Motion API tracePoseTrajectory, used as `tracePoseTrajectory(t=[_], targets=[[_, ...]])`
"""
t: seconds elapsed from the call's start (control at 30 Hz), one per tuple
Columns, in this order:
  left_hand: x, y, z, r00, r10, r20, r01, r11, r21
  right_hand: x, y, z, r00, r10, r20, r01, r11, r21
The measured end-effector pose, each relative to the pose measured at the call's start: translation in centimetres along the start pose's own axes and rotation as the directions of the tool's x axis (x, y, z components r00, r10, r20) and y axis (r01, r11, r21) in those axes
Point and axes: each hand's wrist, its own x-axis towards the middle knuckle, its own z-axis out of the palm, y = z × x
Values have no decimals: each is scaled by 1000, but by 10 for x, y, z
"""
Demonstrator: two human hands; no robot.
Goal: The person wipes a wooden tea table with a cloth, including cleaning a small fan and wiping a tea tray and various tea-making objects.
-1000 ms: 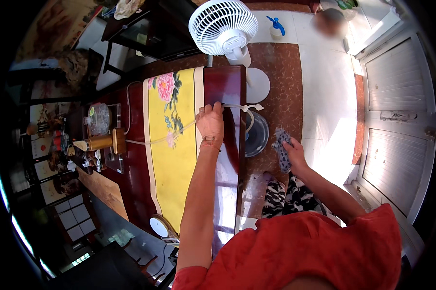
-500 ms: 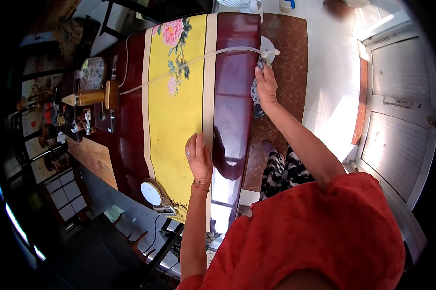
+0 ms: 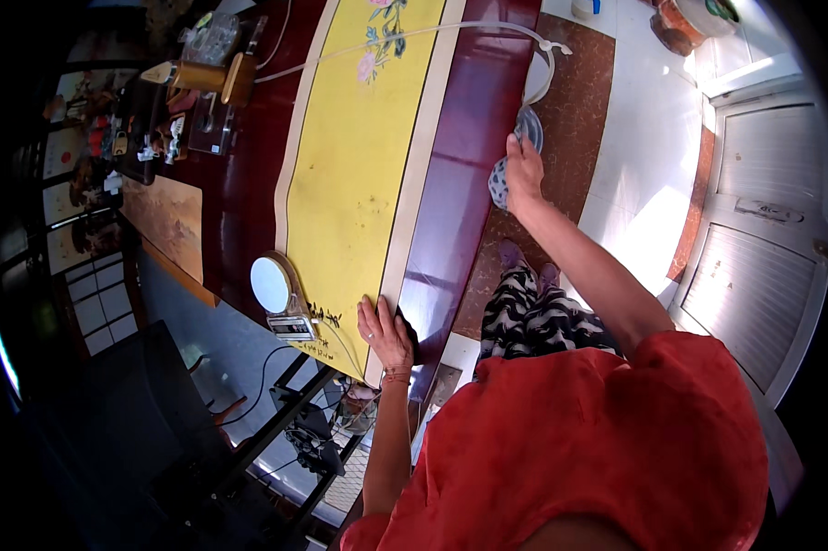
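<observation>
My left hand (image 3: 385, 338) lies palm down with stretched fingers on a yellow table runner (image 3: 341, 197) with beige borders and printed flowers, near its close end. A bracelet is on that wrist, a ring on one finger. At the right edge of the dark red table (image 3: 474, 129), my right hand (image 3: 524, 174) is closed round a grey, dark-spotted cloth-like thing (image 3: 498, 184). Part of it is hidden by the hand. A grey rounded shape (image 3: 531, 129) shows just beyond the fingers; whether it belongs to the same thing I cannot tell.
A pale hose (image 3: 414, 34) crosses the runner and hangs over a white container (image 3: 539, 78) beside the table. A round white-topped scale (image 3: 272, 285) stands at the near left. Farther left are a wooden holder (image 3: 240, 80) and a landscape mat (image 3: 163, 225). A door (image 3: 763, 220) is at right.
The view has shifted toward the table's near end. My left hand has slid nearer along the runner and now lies flat. My right hand has come nearer along the table edge, still gripping the spotted thing.
</observation>
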Motion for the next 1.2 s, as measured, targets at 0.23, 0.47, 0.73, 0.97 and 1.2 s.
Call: tracePoseTrajectory(t=[0.23, 0.47, 0.73, 0.97, 1.2], targets=[[0, -1, 8, 1000, 11, -7, -11, 995, 100, -23, 12, -3, 973, -230, -12, 230, 973, 13], [0, 0, 7, 999, 19, -34, -16, 995, 95, -307, 99, -27, 986, 86, 142, -58, 980, -190], [-3, -12, 8, 996, 38, -80, -40, 999, -27, -243, 106, -24, 974, 131, 184, -135, 991, 9], [-32, -48, -44, 971, 216, 102, -162, 911, -380, -265, 117, -16, 997, 41, 63, -49, 989, 138], [-67, -62, -58, 970, 196, 143, -59, 761, -646, -440, 213, -4, 774, 630, -55, -577, 739, 349]])
